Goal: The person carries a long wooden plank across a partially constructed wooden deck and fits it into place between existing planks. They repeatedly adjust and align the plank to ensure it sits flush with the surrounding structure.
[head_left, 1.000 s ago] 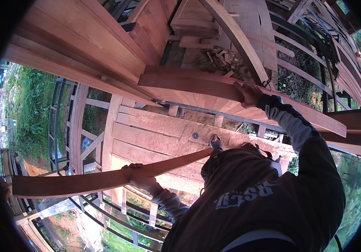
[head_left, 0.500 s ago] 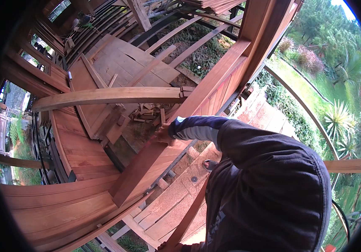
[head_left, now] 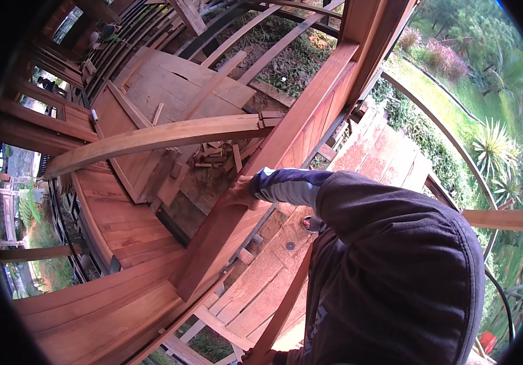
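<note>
My right arm, in a blue and pale sleeve under a dark top, reaches across to a broad reddish-brown wooden board [head_left: 205, 249]. My right hand [head_left: 242, 193] is closed over the board's upper edge. The board lies along the low plank wall [head_left: 301, 143] and slopes down to the corner by a wooden ledge [head_left: 109, 307]. At the lower edge, my left hand [head_left: 255, 356] is closed round a long, narrow wooden strip [head_left: 283, 307]. The strip's far end goes out of sight behind my top. Most of my left arm is hidden too.
Dusty floorboards [head_left: 261, 289] lie below, with a sandalled foot [head_left: 310, 224] on them. Past the wall, a curved beam [head_left: 164, 134] crosses above wood offcuts [head_left: 213, 155] and a plywood panel [head_left: 130, 146]. Long timbers [head_left: 292, 45] lie behind. A grassy slope [head_left: 438, 91] borders the right side.
The view has shifted slightly, so the surroundings sit a little differently. My right hand stays on the board, and my left hand still holds the strip.
</note>
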The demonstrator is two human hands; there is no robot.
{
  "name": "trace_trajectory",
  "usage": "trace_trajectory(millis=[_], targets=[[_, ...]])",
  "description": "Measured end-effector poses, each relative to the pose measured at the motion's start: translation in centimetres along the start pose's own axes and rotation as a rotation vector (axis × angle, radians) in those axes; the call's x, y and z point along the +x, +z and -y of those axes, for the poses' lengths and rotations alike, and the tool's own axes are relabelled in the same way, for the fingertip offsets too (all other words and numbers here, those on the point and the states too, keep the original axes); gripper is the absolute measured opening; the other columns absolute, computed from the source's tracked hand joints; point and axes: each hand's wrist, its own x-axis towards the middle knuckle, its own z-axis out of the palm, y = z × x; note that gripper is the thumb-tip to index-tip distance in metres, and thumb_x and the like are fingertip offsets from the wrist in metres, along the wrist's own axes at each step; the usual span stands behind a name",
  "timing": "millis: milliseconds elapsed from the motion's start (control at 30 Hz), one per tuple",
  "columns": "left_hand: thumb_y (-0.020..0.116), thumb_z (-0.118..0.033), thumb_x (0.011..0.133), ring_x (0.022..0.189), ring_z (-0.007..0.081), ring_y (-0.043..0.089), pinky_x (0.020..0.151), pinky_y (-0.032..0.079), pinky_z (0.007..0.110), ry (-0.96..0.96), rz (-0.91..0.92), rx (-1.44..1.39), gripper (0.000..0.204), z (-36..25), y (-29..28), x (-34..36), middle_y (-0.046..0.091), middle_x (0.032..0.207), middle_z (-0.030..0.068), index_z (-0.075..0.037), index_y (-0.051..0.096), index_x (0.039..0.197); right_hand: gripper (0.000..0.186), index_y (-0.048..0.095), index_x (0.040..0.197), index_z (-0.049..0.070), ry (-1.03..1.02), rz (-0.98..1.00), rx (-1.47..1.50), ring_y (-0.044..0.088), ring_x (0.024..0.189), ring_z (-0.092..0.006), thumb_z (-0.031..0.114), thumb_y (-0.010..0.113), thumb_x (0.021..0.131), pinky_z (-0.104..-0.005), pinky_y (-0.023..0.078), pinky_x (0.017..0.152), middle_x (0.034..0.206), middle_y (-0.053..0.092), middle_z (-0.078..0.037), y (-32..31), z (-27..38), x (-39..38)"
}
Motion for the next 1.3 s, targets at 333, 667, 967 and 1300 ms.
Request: trace_trajectory(millis=[333,667,967,1300], targets=[[0.050,-0.027,0.087,0.077,0.0310,0.053,0.068,0.045,0.042,0.017,0.051,0.068,0.035,-1.2,0.6,1.7,0.055,0.087,0.0162,0.001,0.052,0.108,0.092,0.038,0.138,0.024,-0.054,-0.092,0.053,0.062,0.091,-0.0330,0.024,0.067,0.051,-0.0443,0.051,0.075,0.101,0.062,-0.012,-0.5,-0.3,-0.8],[0.054,-0.027,0.085,0.076,0.0336,0.054,0.066,0.045,0.044,0.031,0.036,0.123,0.034,-1.1,-0.4,2.5,0.057,0.086,0.0181,0.002,0.055,0.103,0.091,0.035,0.136,0.022,-0.035,-0.130,-0.013,0.053,0.105,-0.0314,0.031,0.074,0.055,-0.0479,0.046,0.078,0.113,0.051,-0.010,0.2,-0.6,-0.9],[0.053,-0.034,0.084,0.071,0.0286,0.053,0.061,0.043,0.040,-0.286,0.549,0.458,0.037,-1.1,-3.0,3.5,0.056,0.081,0.0144,-0.002,0.057,0.101,0.100,0.027,0.143,0.023,0.035,-0.218,-0.181,0.043,0.116,-0.0302,0.032,0.076,0.055,-0.0505,0.035,0.087,0.124,0.045,-0.011,-1.0,-5.9,-8.2],[0.050,-0.046,0.083,0.062,0.0190,0.050,0.054,0.040,0.032,-0.128,2.179,1.304,0.042,-8.5,2.1,6.7,0.054,0.074,0.0073,-0.008,0.060,0.099,0.059,0.051,0.103,0.011,0.209,0.001,-0.084,0.057,0.094,-0.0311,0.023,0.070,0.048,-0.0439,0.040,0.078,0.094,0.058,-0.010,-2.4,-10.5,-10.1]])
